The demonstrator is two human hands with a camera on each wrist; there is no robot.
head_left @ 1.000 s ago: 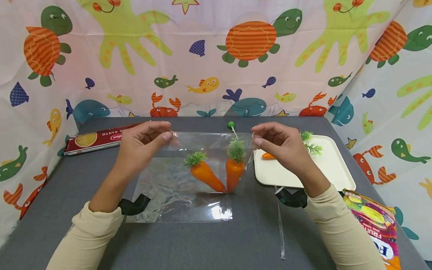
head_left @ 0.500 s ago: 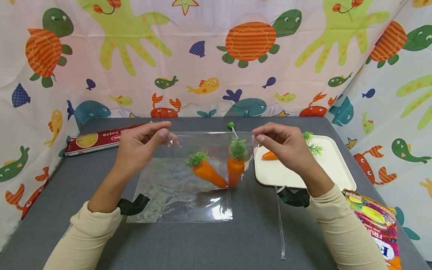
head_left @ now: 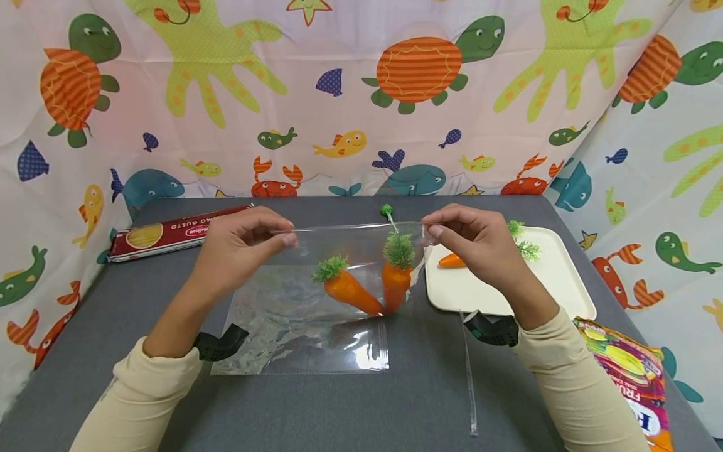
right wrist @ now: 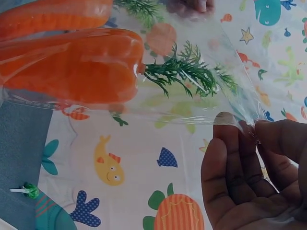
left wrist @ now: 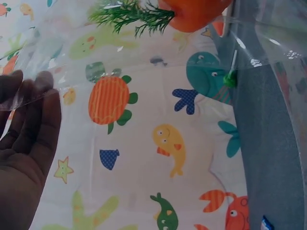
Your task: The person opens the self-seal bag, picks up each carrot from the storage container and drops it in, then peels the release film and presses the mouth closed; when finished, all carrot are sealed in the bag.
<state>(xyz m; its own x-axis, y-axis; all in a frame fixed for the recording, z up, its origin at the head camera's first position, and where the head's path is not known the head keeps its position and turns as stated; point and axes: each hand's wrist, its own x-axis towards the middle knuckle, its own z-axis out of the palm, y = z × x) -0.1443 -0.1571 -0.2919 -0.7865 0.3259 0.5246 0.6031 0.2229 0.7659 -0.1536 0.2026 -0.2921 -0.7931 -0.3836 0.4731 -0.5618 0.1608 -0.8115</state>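
Both hands hold up a clear plastic bag [head_left: 356, 242] by its top edge. My left hand [head_left: 240, 245] pinches the upper left corner between thumb and fingers. At the upper right corner, my right hand [head_left: 474, 242] has the film between thumb and forefinger, as the right wrist view also shows. Two orange carrots with green tops are inside: one carrot [head_left: 351, 292] leans left, while the other carrot [head_left: 396, 285] stands nearly upright. Their tips meet low in the bag. Clear plastic [head_left: 299, 345] lies flat on the table below; whether it belongs to the same bag, I cannot tell.
A cream tray [head_left: 559, 276] at right bears another carrot [head_left: 452, 260], partly behind my right hand. Beyond the bag lies a green lollipop [head_left: 386, 210]. A red biscuit packet [head_left: 164, 235] is at back left, a colourful candy bag [head_left: 632, 376] at right, a thin clear strip [head_left: 470, 383] in front.
My left hand has shifted slightly right and its thumb and fingers have come together on the bag's corner. The carrots have moved slightly right. My right hand stays almost in place.
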